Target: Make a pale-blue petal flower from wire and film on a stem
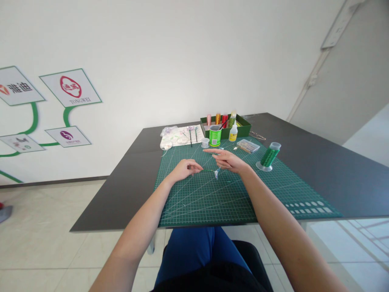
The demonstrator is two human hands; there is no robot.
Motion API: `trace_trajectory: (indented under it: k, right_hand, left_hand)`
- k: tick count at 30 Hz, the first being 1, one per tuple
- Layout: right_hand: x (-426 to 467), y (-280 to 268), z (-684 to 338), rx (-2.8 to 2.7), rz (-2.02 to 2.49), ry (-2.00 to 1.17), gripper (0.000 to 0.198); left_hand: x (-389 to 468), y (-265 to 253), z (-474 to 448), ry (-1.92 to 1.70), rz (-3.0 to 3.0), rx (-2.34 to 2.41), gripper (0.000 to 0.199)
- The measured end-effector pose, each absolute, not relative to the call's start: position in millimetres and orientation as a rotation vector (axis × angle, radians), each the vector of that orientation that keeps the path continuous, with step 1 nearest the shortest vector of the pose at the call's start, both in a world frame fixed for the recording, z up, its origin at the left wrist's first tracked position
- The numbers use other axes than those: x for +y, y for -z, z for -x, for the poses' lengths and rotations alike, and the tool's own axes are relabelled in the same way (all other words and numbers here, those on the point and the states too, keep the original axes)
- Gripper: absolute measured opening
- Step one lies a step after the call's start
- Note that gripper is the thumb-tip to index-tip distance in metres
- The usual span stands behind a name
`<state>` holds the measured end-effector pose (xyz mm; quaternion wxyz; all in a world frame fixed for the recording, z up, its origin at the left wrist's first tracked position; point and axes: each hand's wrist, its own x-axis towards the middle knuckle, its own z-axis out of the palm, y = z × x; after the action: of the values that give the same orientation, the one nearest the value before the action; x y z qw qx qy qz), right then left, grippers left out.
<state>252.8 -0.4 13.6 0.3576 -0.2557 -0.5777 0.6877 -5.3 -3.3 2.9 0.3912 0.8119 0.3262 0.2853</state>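
My left hand (187,168) pinches a thin green stem (208,170) between thumb and fingers. At the stem's right end is a small white and pale blue flower (216,174), its petals pointing toward me. Close over the flower, my right hand (227,160) has its index finger stretched out to the left and the other fingers curled in. Whatever those curled fingers grip is too small to make out. Both hands are just above a green cutting mat (197,202) with a white grid.
Behind the hands stand a bright green can (215,136), a small white tub (205,142), a yellow-labelled glue bottle (233,133) and a green box (243,130) with thread spools. A green thread spool (269,156) is at right. Flower pieces lie on white paper (179,138).
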Motion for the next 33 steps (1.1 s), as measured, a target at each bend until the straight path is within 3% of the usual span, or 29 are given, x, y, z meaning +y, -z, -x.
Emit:
trace_trajectory:
  k: [22, 33]
  right_hand:
    - [2.4, -11.1, -251.0, -1.547, 0.771, -1.756, 0.064]
    - [8.4, -3.2, -252.0, -1.548, 0.782, -1.783, 0.068]
  left_hand:
    - [-6.2, -6.1, 2.9, -0.728, -2.068, 0.875, 0.011]
    - [-4.2, -3.0, 3.2, -0.798, -1.981, 0.832, 0.020]
